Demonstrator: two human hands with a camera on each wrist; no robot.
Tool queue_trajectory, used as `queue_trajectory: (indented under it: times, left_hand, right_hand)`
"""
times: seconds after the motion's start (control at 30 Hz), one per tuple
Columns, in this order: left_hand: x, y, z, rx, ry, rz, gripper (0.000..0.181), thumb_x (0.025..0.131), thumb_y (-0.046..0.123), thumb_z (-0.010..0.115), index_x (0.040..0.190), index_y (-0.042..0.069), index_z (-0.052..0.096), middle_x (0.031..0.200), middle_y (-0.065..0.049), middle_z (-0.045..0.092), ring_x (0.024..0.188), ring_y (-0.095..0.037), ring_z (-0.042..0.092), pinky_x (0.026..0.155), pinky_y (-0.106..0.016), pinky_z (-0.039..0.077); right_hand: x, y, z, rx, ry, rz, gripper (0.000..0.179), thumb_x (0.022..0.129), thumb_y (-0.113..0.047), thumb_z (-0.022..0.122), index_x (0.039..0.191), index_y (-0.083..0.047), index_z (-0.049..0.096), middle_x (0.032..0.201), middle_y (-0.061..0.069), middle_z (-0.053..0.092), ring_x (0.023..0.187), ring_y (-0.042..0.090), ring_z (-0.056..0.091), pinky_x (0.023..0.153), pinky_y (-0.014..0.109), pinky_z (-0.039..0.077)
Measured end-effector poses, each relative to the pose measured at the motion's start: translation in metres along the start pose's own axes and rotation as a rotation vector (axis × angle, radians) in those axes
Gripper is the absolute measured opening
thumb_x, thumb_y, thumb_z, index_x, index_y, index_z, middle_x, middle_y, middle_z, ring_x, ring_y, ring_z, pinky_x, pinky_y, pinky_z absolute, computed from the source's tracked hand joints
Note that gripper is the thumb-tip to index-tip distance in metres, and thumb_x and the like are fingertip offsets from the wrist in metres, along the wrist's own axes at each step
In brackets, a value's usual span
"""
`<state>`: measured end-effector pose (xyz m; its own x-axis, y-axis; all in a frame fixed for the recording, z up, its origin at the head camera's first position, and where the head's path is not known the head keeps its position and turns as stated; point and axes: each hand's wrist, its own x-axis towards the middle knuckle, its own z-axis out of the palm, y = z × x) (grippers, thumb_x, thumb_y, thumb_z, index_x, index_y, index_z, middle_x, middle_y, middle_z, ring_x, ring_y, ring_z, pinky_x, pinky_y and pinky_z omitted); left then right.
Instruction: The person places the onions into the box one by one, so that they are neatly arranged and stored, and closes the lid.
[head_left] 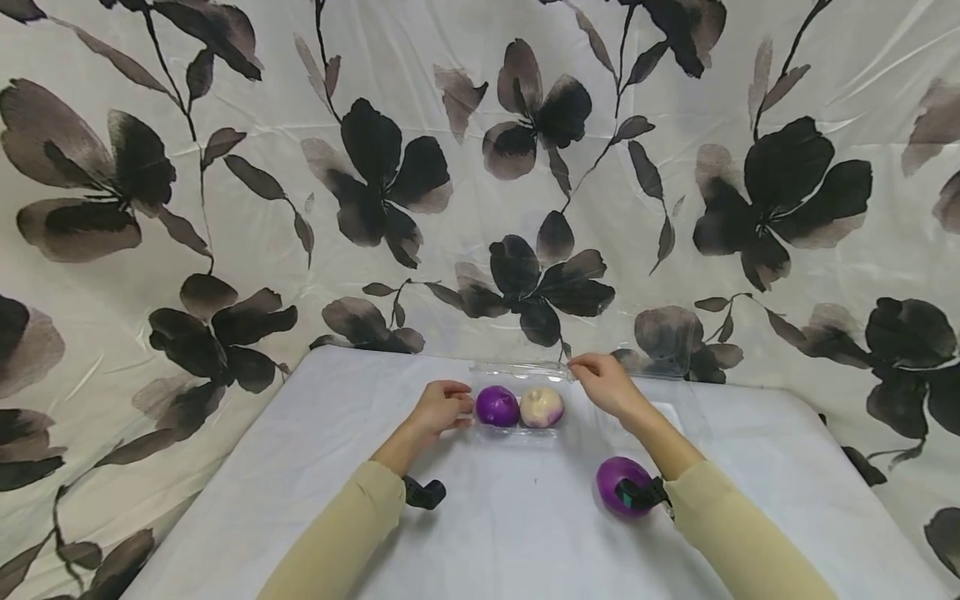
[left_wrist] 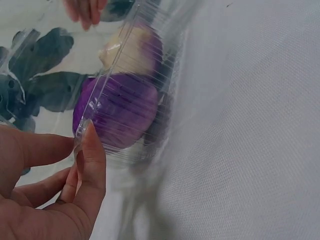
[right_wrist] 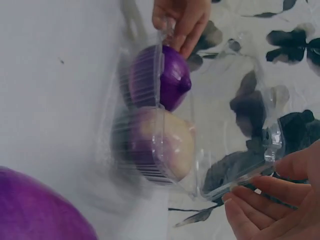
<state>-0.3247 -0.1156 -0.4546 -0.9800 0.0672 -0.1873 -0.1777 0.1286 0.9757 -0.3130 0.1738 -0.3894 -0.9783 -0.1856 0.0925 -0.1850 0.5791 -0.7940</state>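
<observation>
A clear plastic clamshell container (head_left: 525, 437) stands on the table with its lid (right_wrist: 235, 188) raised at the back. Inside sit a glossy purple onion (head_left: 497, 407) on the left and a cream-and-purple turnip (head_left: 542, 407) on the right. My left hand (head_left: 437, 408) pinches the container's left rim between thumb and fingers, close beside the onion. With thumb and fingertips, my right hand (head_left: 606, 385) holds the lid's edge at the back right corner. Below my right forearm lies another round purple vegetable (head_left: 613, 477), partly covered by the wrist camera.
Behind my right forearm stands a second clear container, its raised lid (head_left: 678, 350) against the backdrop. A white cloth covers the table (head_left: 510, 533). Floral fabric (head_left: 480, 208) hangs right behind the table's back edge.
</observation>
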Motion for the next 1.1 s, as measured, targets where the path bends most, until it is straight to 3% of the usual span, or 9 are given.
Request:
queue_trajectory:
  times: [0.27,0.7,0.9,1.1]
  left_hand:
    - [0.001,0.001,0.001,-0.010,0.002,-0.005,0.039,0.096,-0.007,0.060,0.134,-0.011,0.054,0.102,-0.011,0.056,0.090,-0.021,0.062,0.072,-0.029,0.064]
    - [0.001,0.001,0.001,0.017,-0.004,0.010,0.037,0.098,-0.004,0.057,0.134,-0.011,0.054,0.107,-0.015,0.059,0.091,-0.022,0.063,0.077,-0.032,0.064]
    - [-0.004,0.000,-0.003,0.027,0.008,-0.010,0.033,0.107,0.008,0.049,0.134,-0.010,0.055,0.117,-0.020,0.062,0.090,-0.022,0.063,0.077,-0.031,0.064]
    - [-0.016,0.003,-0.008,0.070,-0.025,-0.004,0.040,0.109,0.019,0.048,0.136,-0.010,0.053,0.118,-0.021,0.062,0.087,-0.021,0.062,0.076,-0.032,0.064]
  right_hand:
    - [-0.013,0.009,0.004,0.005,-0.073,0.007,0.037,0.104,-0.008,0.047,0.137,0.006,0.058,0.139,0.025,0.059,0.127,0.041,0.056,0.107,0.056,0.049]
    - [-0.023,0.022,0.022,0.049,-0.078,-0.071,0.049,0.093,0.007,0.053,0.142,0.008,0.047,0.150,0.030,0.046,0.136,0.050,0.046,0.116,0.057,0.039]
    - [-0.026,0.024,0.026,0.067,-0.082,-0.076,0.053,0.094,0.006,0.054,0.146,0.008,0.043,0.152,0.032,0.041,0.137,0.051,0.044,0.116,0.056,0.039]
    - [-0.029,0.026,0.028,0.071,-0.063,-0.075,0.055,0.094,0.005,0.057,0.147,0.008,0.041,0.152,0.034,0.039,0.137,0.052,0.044,0.116,0.056,0.040]
